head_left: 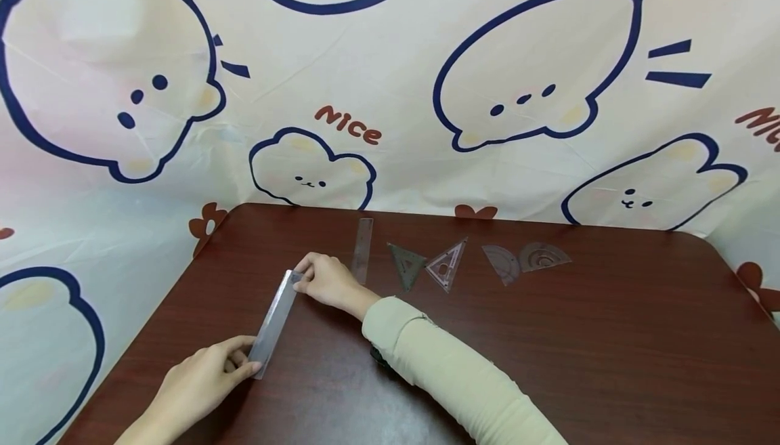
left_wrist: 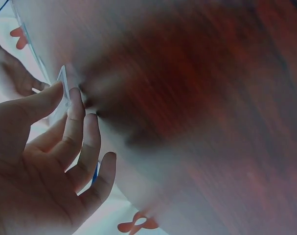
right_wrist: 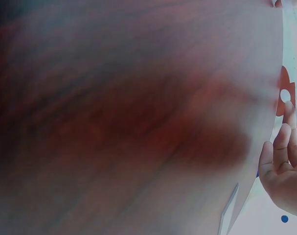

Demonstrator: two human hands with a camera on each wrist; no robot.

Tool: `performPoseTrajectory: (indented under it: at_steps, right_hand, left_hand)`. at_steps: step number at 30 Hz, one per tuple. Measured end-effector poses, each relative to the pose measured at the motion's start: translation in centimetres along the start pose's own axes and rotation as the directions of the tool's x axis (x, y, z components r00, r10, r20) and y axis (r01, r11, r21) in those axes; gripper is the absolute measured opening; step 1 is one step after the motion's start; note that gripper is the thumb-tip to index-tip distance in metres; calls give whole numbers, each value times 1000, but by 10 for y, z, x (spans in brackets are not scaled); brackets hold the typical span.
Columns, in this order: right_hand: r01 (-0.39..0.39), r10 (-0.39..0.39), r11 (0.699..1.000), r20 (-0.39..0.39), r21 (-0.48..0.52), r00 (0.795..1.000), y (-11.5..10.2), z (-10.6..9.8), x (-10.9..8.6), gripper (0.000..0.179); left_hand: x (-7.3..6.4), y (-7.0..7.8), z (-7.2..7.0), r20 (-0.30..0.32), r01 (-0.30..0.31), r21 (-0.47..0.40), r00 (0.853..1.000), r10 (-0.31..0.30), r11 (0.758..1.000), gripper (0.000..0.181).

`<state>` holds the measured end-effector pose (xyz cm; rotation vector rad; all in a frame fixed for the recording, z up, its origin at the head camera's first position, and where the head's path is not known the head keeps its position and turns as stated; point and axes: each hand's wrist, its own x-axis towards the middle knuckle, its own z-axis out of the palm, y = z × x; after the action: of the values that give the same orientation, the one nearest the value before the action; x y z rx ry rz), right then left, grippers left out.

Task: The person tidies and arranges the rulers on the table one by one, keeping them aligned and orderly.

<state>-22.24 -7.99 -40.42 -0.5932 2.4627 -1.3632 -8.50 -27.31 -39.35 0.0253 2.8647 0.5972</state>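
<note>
A clear plastic ruler slants across the left side of the table, held by both hands. My left hand pinches its near end between thumb and fingers. At the far end, my right hand grips the ruler with thumb and forefinger. In the left wrist view the ruler's tip shows between the thumb and fingers of the left hand. The right wrist view has the right hand at its edge, its grip not visible. A second clear ruler lies just beyond the right hand.
Two set squares, one dark and one clear, lie right of the second ruler. Farther right are two protractors, nearly touching. A printed cloth hangs along the back of the brown table.
</note>
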Motion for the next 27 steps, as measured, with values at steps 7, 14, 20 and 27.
performPoseTrajectory:
  at_steps: [7,14,20,27]
  right_hand:
    - [-7,7,1000,29,-9,1000,-5,8,-2,20]
    - [6,-2,992,29,-127,1000,-8,14,-3,21]
    - [-23,31,983,43,-180,999,-7,19,-5,21]
    - [-27,42,969,57,-245,998,-9,23,-5,22]
  left_hand:
    - [-3,-2,-2,18,30,6,999,-30,1000,43]
    - [-4,-6,-4,20,48,23,999,-48,999,43]
    - [-5,-14,-7,38,36,11,999,-37,999,43]
    - [-5,-19,-9,62,34,25,997,-36,999,45]
